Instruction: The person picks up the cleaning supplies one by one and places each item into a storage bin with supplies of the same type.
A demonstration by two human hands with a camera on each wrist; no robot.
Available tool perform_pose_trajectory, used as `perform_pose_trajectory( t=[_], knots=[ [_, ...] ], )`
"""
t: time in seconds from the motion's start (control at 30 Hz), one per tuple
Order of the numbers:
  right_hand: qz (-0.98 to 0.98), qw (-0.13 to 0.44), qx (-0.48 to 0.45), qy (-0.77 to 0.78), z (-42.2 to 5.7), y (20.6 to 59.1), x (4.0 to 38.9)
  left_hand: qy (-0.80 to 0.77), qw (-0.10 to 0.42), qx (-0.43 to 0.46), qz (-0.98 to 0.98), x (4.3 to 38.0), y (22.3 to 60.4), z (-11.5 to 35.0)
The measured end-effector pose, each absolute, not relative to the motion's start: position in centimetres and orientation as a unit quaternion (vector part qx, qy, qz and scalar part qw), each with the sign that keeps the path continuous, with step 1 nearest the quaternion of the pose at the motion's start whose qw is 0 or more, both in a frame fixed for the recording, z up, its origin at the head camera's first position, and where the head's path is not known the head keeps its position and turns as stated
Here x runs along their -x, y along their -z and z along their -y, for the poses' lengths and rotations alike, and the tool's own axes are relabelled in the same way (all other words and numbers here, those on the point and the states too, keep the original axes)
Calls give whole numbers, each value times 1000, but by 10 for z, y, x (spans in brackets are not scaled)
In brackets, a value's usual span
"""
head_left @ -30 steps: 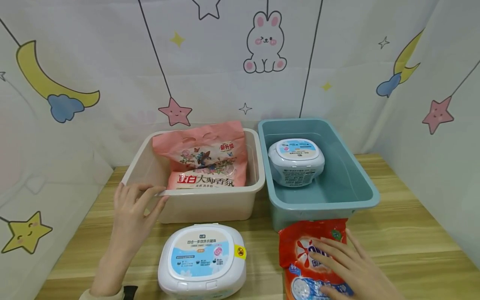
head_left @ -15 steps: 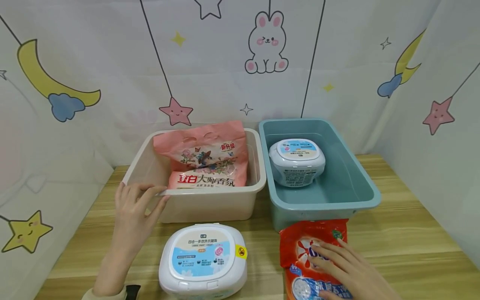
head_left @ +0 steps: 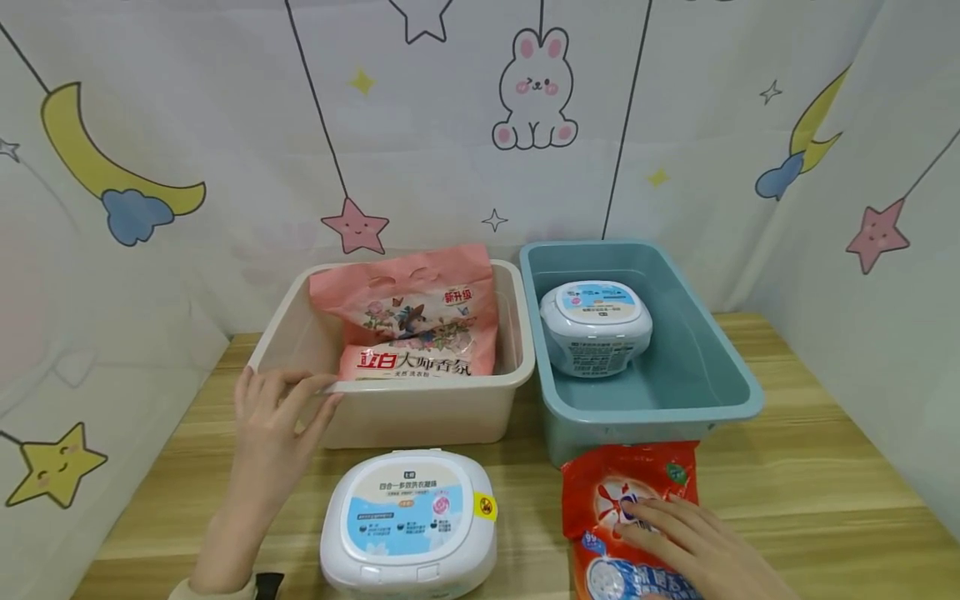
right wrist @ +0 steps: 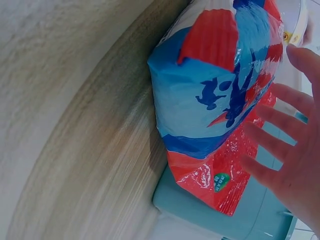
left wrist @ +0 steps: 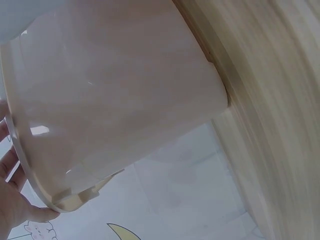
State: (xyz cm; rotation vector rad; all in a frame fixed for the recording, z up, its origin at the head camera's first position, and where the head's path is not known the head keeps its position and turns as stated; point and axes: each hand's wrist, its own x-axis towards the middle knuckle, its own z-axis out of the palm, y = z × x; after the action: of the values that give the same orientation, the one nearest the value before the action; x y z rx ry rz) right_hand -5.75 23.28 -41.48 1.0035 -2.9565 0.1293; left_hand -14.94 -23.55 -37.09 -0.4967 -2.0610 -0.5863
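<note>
My left hand grips the near-left rim of a beige plastic bin; in the left wrist view its thumb and fingers lie on either side of the rim. Inside that bin leans a pink bag of laundry powder. A red and blue bag of laundry powder lies on the table at the right front. Over its front rests my right hand, with fingers extended and not curled round the bag in the right wrist view. A white lidded tub of laundry capsules stands between my hands.
To the right of the beige bin stands a teal bin, holding a second white tub. The red bag's top lies close to this bin's front wall. Behind the wood-patterned table hangs a white printed curtain.
The right hand's fingers have drawn closer together and slid slightly down the red bag. The left hand stays on the rim. The head view has shifted slightly.
</note>
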Motion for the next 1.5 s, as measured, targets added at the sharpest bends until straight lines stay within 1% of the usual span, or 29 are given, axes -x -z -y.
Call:
perform_pose_trajectory(
  t=[0.2, 0.27, 0.47, 0.83, 1.07, 1.3, 1.5],
  knots=[
    [951, -73, -295, -62, -233, 414, 58, 234, 454, 200, 836, 150, 370, 235],
    [950, -72, -299, -51, -233, 415, 58, 233, 454, 200, 836, 150, 370, 235],
    [942, -37, -332, -19, -235, 417, 58, 235, 453, 199, 837, 151, 372, 235],
    [927, -11, -376, -18, -238, 421, 58, 236, 449, 197, 839, 150, 372, 236],
    [926, -40, -375, -17, -239, 427, 59, 226, 430, 196, 852, 148, 371, 237],
    [923, -60, -379, -30, -237, 429, 60, 229, 429, 195, 852, 148, 372, 237],
    [923, -110, -365, -43, -235, 426, 62, 226, 424, 191, 856, 147, 372, 237]
  ],
)
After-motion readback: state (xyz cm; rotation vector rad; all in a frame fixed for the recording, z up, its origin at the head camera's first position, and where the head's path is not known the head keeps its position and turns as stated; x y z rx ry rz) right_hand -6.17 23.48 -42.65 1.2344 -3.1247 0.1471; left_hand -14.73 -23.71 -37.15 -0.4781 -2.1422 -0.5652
